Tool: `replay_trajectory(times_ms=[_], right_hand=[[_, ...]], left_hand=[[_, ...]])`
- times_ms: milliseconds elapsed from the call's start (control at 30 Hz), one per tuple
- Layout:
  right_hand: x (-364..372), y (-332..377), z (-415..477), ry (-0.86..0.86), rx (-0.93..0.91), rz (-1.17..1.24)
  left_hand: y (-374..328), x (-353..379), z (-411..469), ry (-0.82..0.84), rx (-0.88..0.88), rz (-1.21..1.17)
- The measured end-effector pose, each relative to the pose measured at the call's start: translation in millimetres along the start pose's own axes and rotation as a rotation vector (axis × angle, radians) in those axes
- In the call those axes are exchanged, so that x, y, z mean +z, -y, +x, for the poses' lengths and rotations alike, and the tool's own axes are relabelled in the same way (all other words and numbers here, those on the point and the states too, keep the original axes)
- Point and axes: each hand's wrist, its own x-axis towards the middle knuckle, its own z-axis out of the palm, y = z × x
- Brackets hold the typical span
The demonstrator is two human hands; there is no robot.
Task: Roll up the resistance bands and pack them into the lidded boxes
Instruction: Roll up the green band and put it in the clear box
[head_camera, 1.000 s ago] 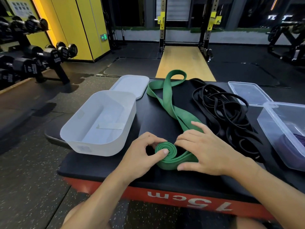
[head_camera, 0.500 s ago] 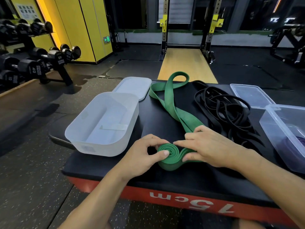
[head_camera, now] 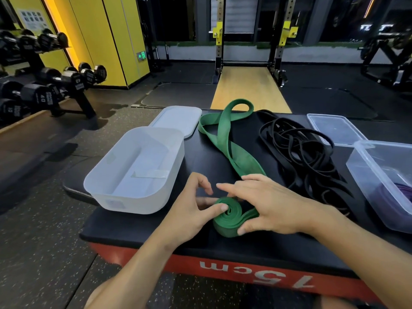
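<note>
The half-rolled green band point(head_camera: 231, 219) lies between left hand point(head_camera: 189, 211) and right hand point(head_camera: 275, 204), both pinching its coil.

- On the bench point(head_camera: 138, 228), an open box point(head_camera: 133, 204) sits at left, its lid point(head_camera: 176, 119) just behind.
- A wide band point(head_camera: 225, 139) runs down the middle; tangled bands point(head_camera: 301, 148) lie right of it.
- A second box point(head_camera: 374, 188) sits far right, a second lid point(head_camera: 334, 128) behind it.

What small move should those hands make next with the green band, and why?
Probably roll the green band one more turn forward. The left hand pinches its coil at the centre, the right hand grips the outer wrap, and a long tail lies unrolled across the black platform.
</note>
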Motion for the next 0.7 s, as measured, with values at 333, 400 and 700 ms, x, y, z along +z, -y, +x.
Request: replay_trajectory(times_ms=[333, 400, 700], right_hand=[[30, 25, 8, -0.368, 0.132, -0.132], [44, 26, 11, -0.524, 0.151, -0.139], [56, 36, 24, -0.768, 0.355, -0.233]], left_hand=[[2, 7, -2, -0.091, 0.085, 0.266], [2, 5, -3, -0.054, 0.106, 0.313], [7, 3, 2, -0.170, 0.066, 0.249]])
